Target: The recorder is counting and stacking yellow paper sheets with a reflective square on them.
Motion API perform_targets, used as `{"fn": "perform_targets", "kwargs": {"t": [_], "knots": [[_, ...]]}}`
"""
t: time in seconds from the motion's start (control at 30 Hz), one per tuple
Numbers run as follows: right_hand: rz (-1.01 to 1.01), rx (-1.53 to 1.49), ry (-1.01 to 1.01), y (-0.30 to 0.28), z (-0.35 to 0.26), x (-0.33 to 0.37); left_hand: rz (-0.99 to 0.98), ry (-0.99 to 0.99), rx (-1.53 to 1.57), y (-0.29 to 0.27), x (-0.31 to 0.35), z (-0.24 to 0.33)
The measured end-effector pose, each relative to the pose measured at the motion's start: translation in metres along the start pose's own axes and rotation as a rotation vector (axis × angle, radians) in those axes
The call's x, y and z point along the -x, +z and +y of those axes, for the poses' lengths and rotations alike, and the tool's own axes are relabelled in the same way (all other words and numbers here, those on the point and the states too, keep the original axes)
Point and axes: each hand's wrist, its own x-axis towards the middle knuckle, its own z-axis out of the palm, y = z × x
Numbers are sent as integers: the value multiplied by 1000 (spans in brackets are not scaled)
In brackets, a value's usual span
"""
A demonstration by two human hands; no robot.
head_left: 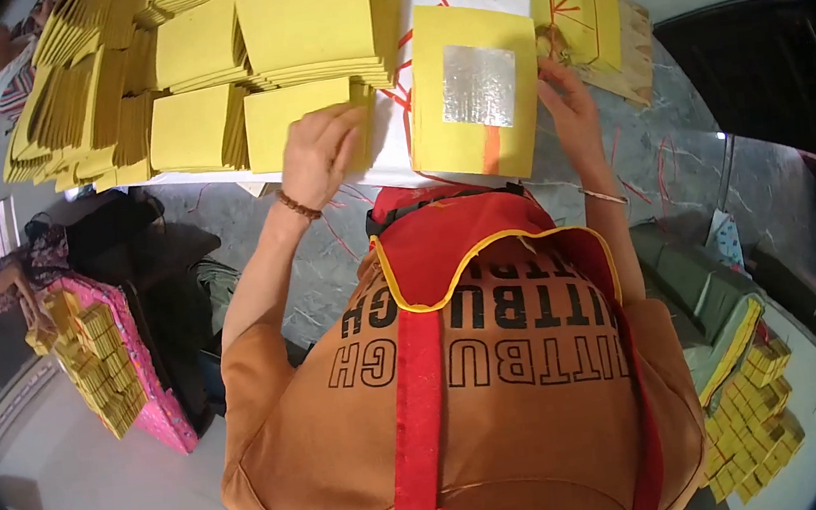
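Head view: the left hand lies flat, fingers spread, on a yellow sheet stack. The right hand pinches the right edge of the foil-square yellow sheet, which lies on the bench. Red strings bind bundles behind.

one head-worn fisheye looks steeply down, close over the table.
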Motion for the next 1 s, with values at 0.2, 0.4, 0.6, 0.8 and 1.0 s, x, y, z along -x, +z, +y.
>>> {"fn": "perform_targets", "kwargs": {"t": [0.2, 0.4, 0.6, 0.8, 1.0], "knots": [[221, -40, 35, 14, 19, 23, -121, 237, 248, 43, -22, 44], [62, 455, -241, 17, 33, 21, -342, 343, -73, 52, -23, 56], [-19, -1, -33, 17, 41, 21, -199, 397, 240, 56, -28, 47], [-78, -208, 27, 9, 42, 22, -269, 105, 493, 57, -38, 42], [-86, -286, 127, 13, 50, 23, -358, -134, 604, 55, -41, 41]]}}
